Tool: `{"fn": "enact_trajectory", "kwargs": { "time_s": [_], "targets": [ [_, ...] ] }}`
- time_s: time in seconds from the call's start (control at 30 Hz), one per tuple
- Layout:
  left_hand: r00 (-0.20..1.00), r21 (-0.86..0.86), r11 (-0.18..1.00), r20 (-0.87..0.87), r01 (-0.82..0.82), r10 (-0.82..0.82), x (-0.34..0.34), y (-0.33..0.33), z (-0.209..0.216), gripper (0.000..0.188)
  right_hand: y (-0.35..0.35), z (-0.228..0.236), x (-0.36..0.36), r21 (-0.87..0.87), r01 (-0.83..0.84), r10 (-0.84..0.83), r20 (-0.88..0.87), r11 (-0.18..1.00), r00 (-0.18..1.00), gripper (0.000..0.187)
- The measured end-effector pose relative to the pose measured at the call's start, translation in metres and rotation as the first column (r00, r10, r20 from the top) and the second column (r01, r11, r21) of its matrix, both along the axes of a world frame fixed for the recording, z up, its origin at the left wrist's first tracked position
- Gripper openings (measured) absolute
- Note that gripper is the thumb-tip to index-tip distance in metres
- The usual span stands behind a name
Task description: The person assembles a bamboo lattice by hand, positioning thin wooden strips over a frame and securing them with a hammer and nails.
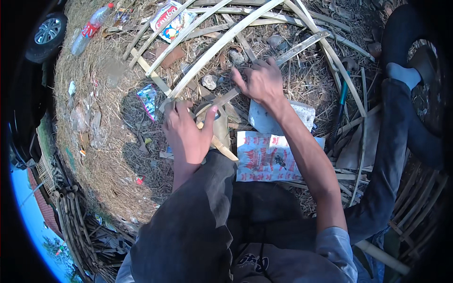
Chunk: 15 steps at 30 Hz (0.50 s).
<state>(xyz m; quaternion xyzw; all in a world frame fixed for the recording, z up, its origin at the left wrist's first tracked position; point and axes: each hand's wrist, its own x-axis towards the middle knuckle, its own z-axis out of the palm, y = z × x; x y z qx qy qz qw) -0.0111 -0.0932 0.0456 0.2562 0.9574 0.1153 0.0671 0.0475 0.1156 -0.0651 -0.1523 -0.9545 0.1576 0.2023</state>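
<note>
My left hand (pixel 188 132) is curled at the lower end of a flat bamboo strip (pixel 227 98), its thumb raised on the right. A pale pointed piece of wood (pixel 223 148) juts from beside that palm toward my knee; what the fingers themselves grip is hidden. Farther right, my right hand (pixel 263 84) is closed over the same strip, thumb pointing left. This strip runs up to the right, under a bent bamboo strip (pixel 325 47). More long, curved bamboo strips (pixel 214 49) cross one another just beyond my hands, forming an open framework.
A red-and-white printed sheet (pixel 264 158) and a whitish block (pixel 302 114) lie between my legs. Right of them is a tool with a green handle (pixel 343 89). Stones (pixel 209 82), wrappers (pixel 147 101) and a plastic bottle (pixel 92 29) litter the straw-covered ground. Bamboo poles (pixel 71 221) are piled at left.
</note>
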Motion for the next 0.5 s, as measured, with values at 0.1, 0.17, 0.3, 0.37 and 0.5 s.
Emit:
{"fn": "enact_trajectory", "kwargs": {
  "time_s": [0.1,0.17,0.3,0.37,0.5],
  "targets": [
    [0.967,0.032,0.968,-0.044,0.251,-0.249,-0.008,0.034,-0.018,0.049,-0.007,0.024,-0.014,-0.009,0.022,-0.023,-0.281,1.000,0.959,0.036],
    [0.968,0.083,0.971,0.101,0.223,-0.231,-0.012,0.034,-0.018,0.049,-0.004,0.041,-0.016,-0.017,0.028,-0.032,-0.365,0.999,0.931,0.032],
    [0.956,0.201,0.934,-0.065,0.294,-0.287,-0.006,0.027,-0.001,0.050,-0.010,0.081,0.011,0.081,0.073,-0.034,-0.400,0.994,0.916,0.031],
    [0.920,0.359,0.847,-0.154,0.393,-0.361,-0.004,0.032,0.014,0.050,-0.010,0.097,0.022,0.078,0.122,-0.077,-0.428,0.989,0.900,0.031],
    [0.861,0.271,0.820,-0.225,0.505,-0.456,-0.025,0.051,0.046,0.051,-0.004,0.125,0.019,0.053,0.271,-0.232,-0.375,0.961,0.898,0.032]
  ]
}}
